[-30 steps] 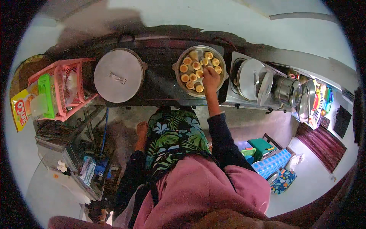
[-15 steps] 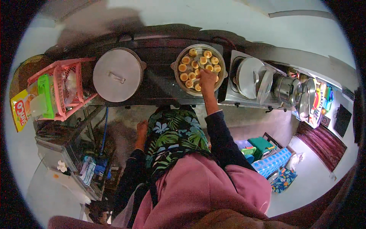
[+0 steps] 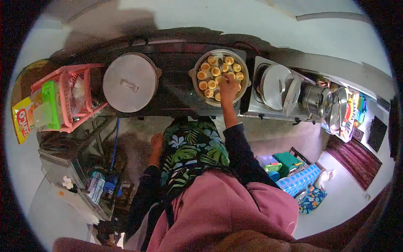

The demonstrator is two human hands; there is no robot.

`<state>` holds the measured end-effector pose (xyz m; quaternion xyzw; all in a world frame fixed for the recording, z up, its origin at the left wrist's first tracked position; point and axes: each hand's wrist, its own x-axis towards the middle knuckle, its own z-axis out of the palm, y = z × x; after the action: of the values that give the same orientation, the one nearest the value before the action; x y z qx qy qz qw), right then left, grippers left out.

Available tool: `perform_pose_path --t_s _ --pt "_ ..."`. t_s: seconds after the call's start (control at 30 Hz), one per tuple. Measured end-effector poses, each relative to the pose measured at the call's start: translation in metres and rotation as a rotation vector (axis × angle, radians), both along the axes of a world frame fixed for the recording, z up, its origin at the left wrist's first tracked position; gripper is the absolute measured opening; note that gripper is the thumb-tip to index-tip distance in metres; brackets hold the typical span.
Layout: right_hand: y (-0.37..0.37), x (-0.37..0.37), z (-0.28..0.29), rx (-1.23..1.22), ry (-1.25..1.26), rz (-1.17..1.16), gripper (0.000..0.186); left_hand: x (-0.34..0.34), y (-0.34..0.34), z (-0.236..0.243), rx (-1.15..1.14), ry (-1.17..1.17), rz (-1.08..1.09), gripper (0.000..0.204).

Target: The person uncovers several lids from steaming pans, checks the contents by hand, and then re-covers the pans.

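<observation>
A round metal pan [image 3: 196, 87] holds several small round pastries [image 3: 205, 66] with golden-brown tops. My right hand [image 3: 229, 86] is over its right half, fingers closed round what looks like a slim metal utensil [image 3: 220, 63] that reaches among the pastries; its tip is too small to make out. My left hand [image 3: 156, 141] hangs low beside the patterned apron [image 3: 193, 147], below the dark cooktop [image 3: 176, 96], with its fingers curled; what it holds, if anything, cannot be made out.
A lidded pot [image 3: 126, 94] sits on the left, beside a pink basket [image 3: 67, 122]. On the right are a steel stove [image 3: 254, 105], loose lids [image 3: 273, 82] and a steel pot [image 3: 312, 101]. Below are a metal-and-glass cabinet [image 3: 67, 159] and bins with cloths [image 3: 298, 178].
My right hand has shifted slightly left within the pan over the last second, with small movements of its fingers among the pastries. My left hand stays hanging at about the same place.
</observation>
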<state>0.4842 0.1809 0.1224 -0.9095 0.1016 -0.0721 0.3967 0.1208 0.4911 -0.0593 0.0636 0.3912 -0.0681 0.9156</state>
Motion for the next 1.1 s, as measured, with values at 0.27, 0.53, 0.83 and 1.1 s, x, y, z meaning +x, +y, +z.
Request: perform_pose_path --t_s 0.27,0.53,0.83,1.1 --pt "0.029 -0.008 0.028 0.842 0.375 -0.328 0.024 -0.016 0.027 -0.018 0.215 -0.185 -0.308 0.03" --pt "0.002 -0.014 0.009 0.491 0.3 -0.117 0.025 -0.007 -0.008 -0.024 0.529 -0.101 -0.136 0.023" --pt "0.009 -0.013 0.02 0.166 0.197 -0.03 0.026 -0.015 0.008 -0.019 0.803 0.167 -0.625 0.015" --pt "-0.055 0.001 -0.001 -0.053 0.019 -0.169 0.022 0.011 -0.012 0.023 0.91 0.369 -0.586 0.014"
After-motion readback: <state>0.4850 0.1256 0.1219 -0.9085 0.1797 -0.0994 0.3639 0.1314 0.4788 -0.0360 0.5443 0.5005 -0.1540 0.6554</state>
